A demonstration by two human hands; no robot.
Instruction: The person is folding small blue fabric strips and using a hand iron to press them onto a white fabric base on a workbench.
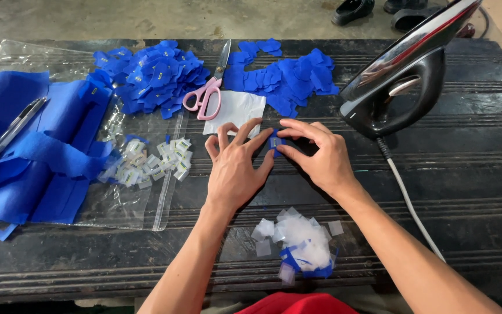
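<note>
My left hand (235,164) and my right hand (316,154) meet at the table's middle over a small blue fabric piece (275,143) with a little white label on it. Both hands pinch or press that piece with their fingertips against the dark table (466,192). Just behind the hands lies a white paper square (237,109). Pink-handled scissors (209,87) rest beyond it, shut. Two heaps of blue fabric pieces lie at the back, one on the left (149,75) and one on the right (289,78).
A black iron (405,72) stands tilted at the right, its cord (411,203) trailing toward me. White backing scraps (300,235) lie near my arms. At left are blue fabric strips (36,157), a pen (10,131), a clear bag (129,200) and small white labels (152,160).
</note>
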